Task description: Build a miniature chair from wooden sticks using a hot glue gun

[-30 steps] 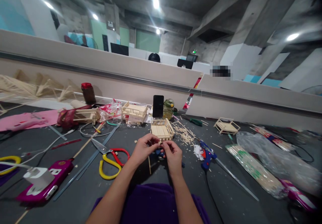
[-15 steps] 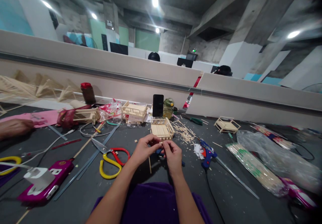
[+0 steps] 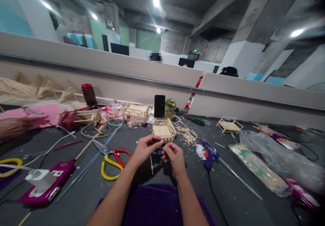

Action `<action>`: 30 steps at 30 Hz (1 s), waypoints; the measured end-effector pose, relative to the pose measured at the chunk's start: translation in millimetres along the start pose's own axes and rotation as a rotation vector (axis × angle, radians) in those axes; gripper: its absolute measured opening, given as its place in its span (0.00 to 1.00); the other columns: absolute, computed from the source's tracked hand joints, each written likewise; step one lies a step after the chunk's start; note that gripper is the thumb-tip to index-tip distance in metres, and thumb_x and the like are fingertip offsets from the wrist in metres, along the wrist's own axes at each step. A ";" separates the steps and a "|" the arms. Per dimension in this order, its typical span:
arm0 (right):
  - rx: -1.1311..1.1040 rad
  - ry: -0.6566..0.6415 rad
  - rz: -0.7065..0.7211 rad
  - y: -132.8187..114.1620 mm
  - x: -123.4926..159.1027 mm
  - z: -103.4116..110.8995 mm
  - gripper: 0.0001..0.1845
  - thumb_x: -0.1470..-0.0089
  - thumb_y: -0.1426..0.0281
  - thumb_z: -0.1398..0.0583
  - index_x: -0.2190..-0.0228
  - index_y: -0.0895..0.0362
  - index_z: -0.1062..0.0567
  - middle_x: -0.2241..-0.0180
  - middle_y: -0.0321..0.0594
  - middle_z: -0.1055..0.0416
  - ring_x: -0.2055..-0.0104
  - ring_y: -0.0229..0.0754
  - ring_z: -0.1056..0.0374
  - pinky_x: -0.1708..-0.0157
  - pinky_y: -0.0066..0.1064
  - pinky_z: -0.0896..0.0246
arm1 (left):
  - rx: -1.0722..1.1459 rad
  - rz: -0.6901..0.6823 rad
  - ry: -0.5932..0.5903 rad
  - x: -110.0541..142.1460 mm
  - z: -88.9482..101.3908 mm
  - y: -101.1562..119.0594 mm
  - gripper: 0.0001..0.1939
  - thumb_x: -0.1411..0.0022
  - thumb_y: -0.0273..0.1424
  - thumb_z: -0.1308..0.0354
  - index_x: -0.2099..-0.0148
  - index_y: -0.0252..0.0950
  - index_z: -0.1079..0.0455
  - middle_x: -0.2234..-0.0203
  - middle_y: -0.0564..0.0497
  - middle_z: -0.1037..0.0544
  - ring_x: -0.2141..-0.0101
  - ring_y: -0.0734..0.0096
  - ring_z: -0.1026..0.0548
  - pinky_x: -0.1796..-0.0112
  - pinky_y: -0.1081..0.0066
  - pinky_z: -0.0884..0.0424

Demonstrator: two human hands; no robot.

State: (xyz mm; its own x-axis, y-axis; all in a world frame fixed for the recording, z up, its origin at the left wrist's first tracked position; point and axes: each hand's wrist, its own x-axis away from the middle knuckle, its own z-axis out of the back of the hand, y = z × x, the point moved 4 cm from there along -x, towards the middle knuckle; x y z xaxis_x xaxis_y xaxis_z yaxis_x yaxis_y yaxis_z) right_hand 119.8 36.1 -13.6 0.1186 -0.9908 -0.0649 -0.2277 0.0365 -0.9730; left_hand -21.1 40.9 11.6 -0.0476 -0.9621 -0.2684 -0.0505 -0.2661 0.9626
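My left hand (image 3: 147, 149) is closed in a pinch at the front of a small stick-built model (image 3: 162, 131). A tiny pale wooden piece shows at its fingertips. My right hand (image 3: 174, 156) pinches close beside it, thumb against forefinger, and what lies between them is too small to make out. A slight gap separates the two sets of fingertips. Below the hands a blue object is mostly hidden, and a thin stick (image 3: 151, 165) stands out under my left hand. Short cut sticks (image 3: 187, 133) lie in a pile right of the model.
Scissors (image 3: 111, 165) with red and yellow handles lie left. A blue glue gun (image 3: 210, 156) and a bagged bundle of sticks (image 3: 256, 166) lie right. A phone (image 3: 159, 106) stands behind the model. Far left are a purple power strip (image 3: 48, 187) and another person's hand (image 3: 15, 128).
My fingertips have come slightly apart, the right hand shifting a little down from the left. The other person's hand at far left has drawn back left, and the pink sheet there has moved.
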 end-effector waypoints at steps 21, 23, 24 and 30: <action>-0.039 0.022 0.006 0.8 -2.7 6.2 0.18 0.53 0.56 0.34 0.70 0.59 0.24 0.77 0.34 0.29 0.82 0.28 0.41 0.86 0.18 0.51 | 0.027 -0.023 -0.026 0.6 -0.9 -0.2 0.14 0.51 0.35 0.31 0.64 0.32 0.24 0.70 0.49 0.23 0.68 0.69 0.26 0.65 0.71 0.29; -0.033 0.029 0.027 1.0 -2.6 6.4 0.18 0.53 0.56 0.34 0.70 0.59 0.24 0.77 0.34 0.29 0.82 0.29 0.42 0.86 0.19 0.51 | -0.008 -0.030 -0.043 0.6 -2.5 -1.3 0.13 0.50 0.35 0.32 0.64 0.32 0.24 0.70 0.48 0.23 0.68 0.69 0.26 0.65 0.70 0.29; -0.032 0.033 0.032 1.0 -2.7 6.7 0.18 0.53 0.56 0.34 0.71 0.59 0.24 0.77 0.34 0.30 0.82 0.29 0.42 0.86 0.19 0.51 | -0.020 -0.030 -0.051 0.6 -3.1 -2.0 0.13 0.50 0.35 0.32 0.64 0.33 0.24 0.70 0.48 0.23 0.69 0.69 0.26 0.66 0.70 0.29; -0.044 0.053 0.020 0.7 -3.3 7.0 0.16 0.56 0.58 0.32 0.73 0.59 0.24 0.79 0.32 0.31 0.83 0.28 0.42 0.86 0.19 0.51 | -0.063 -0.039 -0.057 0.5 -3.8 -3.0 0.12 0.50 0.36 0.33 0.65 0.33 0.24 0.71 0.48 0.23 0.69 0.69 0.27 0.66 0.71 0.31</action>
State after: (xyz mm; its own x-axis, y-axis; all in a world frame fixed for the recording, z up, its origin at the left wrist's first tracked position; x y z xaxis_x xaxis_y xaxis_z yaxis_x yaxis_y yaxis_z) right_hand 126.0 40.3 -15.6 0.0621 -0.9955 -0.0713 -0.2718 0.0519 -0.9609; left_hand -17.1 41.1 8.8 -0.1039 -0.9465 -0.3055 0.0090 -0.3081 0.9513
